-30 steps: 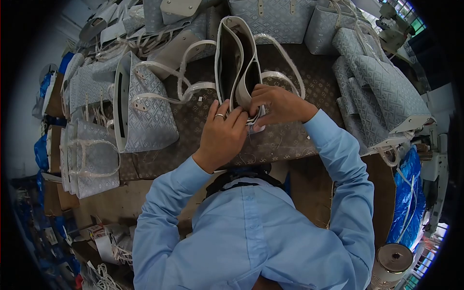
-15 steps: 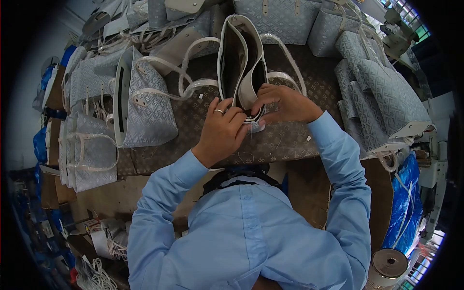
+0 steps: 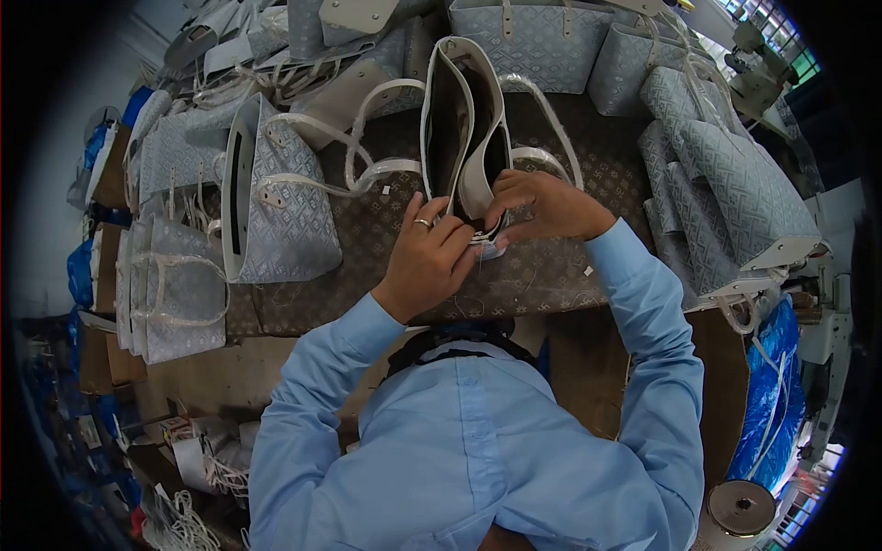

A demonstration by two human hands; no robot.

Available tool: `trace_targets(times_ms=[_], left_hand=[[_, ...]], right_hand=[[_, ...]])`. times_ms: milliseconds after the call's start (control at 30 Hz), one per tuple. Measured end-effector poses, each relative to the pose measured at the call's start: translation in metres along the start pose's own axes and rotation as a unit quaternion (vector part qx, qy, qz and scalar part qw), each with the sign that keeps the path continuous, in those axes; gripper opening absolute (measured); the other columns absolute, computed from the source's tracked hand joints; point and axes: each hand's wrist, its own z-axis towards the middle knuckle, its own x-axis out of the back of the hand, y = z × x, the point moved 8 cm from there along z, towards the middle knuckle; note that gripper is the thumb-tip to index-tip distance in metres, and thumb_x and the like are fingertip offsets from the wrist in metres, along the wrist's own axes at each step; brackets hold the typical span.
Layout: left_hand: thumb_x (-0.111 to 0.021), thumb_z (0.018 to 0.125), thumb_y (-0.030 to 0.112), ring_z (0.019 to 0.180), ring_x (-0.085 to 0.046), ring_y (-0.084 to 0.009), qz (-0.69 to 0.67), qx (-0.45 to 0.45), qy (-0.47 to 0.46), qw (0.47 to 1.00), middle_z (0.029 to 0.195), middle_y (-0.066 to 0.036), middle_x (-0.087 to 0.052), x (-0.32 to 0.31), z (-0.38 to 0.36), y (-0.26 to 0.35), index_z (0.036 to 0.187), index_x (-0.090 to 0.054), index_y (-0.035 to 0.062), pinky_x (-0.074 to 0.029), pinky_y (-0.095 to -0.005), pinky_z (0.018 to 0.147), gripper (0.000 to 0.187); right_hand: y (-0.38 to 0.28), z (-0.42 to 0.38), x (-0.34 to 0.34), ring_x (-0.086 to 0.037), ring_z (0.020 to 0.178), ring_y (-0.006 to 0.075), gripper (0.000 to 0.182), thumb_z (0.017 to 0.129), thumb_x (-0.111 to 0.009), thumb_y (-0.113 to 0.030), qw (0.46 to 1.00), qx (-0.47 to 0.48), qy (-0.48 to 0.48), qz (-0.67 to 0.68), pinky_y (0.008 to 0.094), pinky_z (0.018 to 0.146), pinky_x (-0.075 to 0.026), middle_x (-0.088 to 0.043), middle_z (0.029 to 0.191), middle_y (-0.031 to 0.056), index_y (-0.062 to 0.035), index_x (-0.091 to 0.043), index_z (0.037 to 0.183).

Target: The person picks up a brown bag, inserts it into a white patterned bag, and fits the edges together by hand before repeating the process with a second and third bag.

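Observation:
An open tote bag point(image 3: 475, 188) stands in front of me on the brown patterned table cover point(image 3: 386, 248), its mouth facing up and its looped handles out to both sides. My left hand point(image 3: 425, 253), with a ring on one finger, is closed on the bag's near left rim. My right hand point(image 3: 551, 207) pinches the near right corner of the same rim, thumb outside and fingers curled over the edge. Between the two hands the near end of the bag looks folded. What lies under the fingertips is partly hidden.
Another grey patterned tote point(image 3: 294, 202) stands to the left, beside several stacked bags point(image 3: 175, 294). More bags point(image 3: 726, 156) lie piled on the right, and others point(image 3: 533, 41) line the back. A spool point(image 3: 740, 510) and blue plastic wrap point(image 3: 772, 395) are at lower right.
The bag and surroundings sit slightly lower and to the right in view. My right fingers have moved down closer around the rim corner; my left hand keeps its grip on the edge.

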Motion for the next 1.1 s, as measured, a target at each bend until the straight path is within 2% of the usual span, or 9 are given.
trace_targets(times_ms=[167, 333, 567, 733, 867, 967, 1100], left_hand=[[-0.067, 0.079, 0.018, 0.108, -0.051, -0.0344, -0.026, 0.002, 0.001, 1.0, 0.093, -0.009, -0.057, -0.002, 0.002, 0.001, 0.09, -0.063, 0.0054, -0.033, -0.0554, 0.101, 0.017], [-0.069, 0.08, 0.02, 0.109, -0.05, -0.0332, -0.074, 0.039, 0.006, 0.996, 0.092, -0.008, -0.057, -0.004, 0.0, -0.003, 0.098, -0.066, 0.0074, -0.032, -0.057, 0.101, 0.023], [-0.07, 0.08, 0.02, 0.11, -0.049, -0.0318, -0.079, 0.028, 0.031, 0.996, 0.091, -0.006, -0.058, -0.007, -0.005, -0.006, 0.099, -0.067, 0.0086, -0.031, -0.0572, 0.102, 0.023], [-0.068, 0.08, 0.016, 0.115, -0.048, -0.031, -0.09, 0.05, 0.055, 0.993, 0.094, -0.003, -0.061, -0.006, -0.007, -0.005, 0.098, -0.068, 0.0098, -0.019, -0.0533, 0.109, 0.019], [-0.067, 0.081, 0.017, 0.117, -0.046, -0.0302, -0.062, 0.032, 0.065, 0.995, 0.095, -0.003, -0.062, -0.002, -0.006, 0.0, 0.097, -0.067, 0.0106, -0.016, -0.0511, 0.111, 0.017], [-0.066, 0.081, 0.018, 0.112, -0.051, -0.0272, -0.044, 0.016, 0.067, 0.997, 0.093, -0.004, -0.062, 0.002, 0.0, 0.002, 0.092, -0.066, 0.0106, -0.017, -0.0512, 0.111, 0.013], [-0.065, 0.081, 0.016, 0.092, -0.057, -0.0234, -0.072, -0.019, 0.025, 0.997, 0.085, -0.005, -0.061, -0.003, 0.008, 0.003, 0.085, -0.063, 0.0086, -0.027, -0.0492, 0.105, 0.009]], right_hand=[[0.003, -0.002, 0.0, -0.055, 0.088, 0.0215, 0.026, 0.065, -0.08, -0.009, 1.0, 0.009, -0.002, 0.001, 0.0343, 0.075, -0.046, -0.065, 0.087, 0.0027, -0.007, -0.07, 0.089], [0.004, -0.001, -0.002, -0.055, 0.088, 0.0216, 0.024, 0.065, -0.08, -0.009, 1.0, 0.03, 0.001, 0.008, 0.0346, 0.075, -0.046, -0.065, 0.084, 0.002, -0.0068, -0.07, 0.087], [0.005, 0.0, -0.003, -0.054, 0.087, 0.0218, 0.024, 0.066, -0.08, -0.01, 0.999, 0.045, 0.007, 0.0, 0.0349, 0.075, -0.046, -0.065, 0.085, 0.0021, -0.0068, -0.07, 0.088], [0.007, 0.002, -0.001, -0.054, 0.089, 0.0209, 0.026, 0.065, -0.08, -0.008, 0.999, 0.025, 0.028, 0.028, 0.0346, 0.077, -0.046, -0.065, 0.088, 0.0016, -0.0064, -0.069, 0.089], [0.008, 0.003, -0.003, -0.055, 0.089, 0.0203, 0.026, 0.066, -0.08, -0.007, 0.999, 0.001, 0.022, 0.031, 0.0343, 0.078, -0.046, -0.065, 0.089, 0.0014, -0.0062, -0.068, 0.089], [0.006, 0.004, -0.001, -0.055, 0.088, 0.0203, 0.026, 0.066, -0.08, -0.008, 0.999, 0.017, 0.031, 0.027, 0.0339, 0.077, -0.046, -0.065, 0.088, 0.0016, -0.0062, -0.068, 0.088], [0.006, 0.004, -0.001, -0.056, 0.087, 0.0198, 0.026, 0.067, -0.081, -0.009, 1.0, 0.014, 0.019, 0.014, 0.0339, 0.075, -0.047, -0.065, 0.088, 0.0017, -0.0059, -0.068, 0.09]])
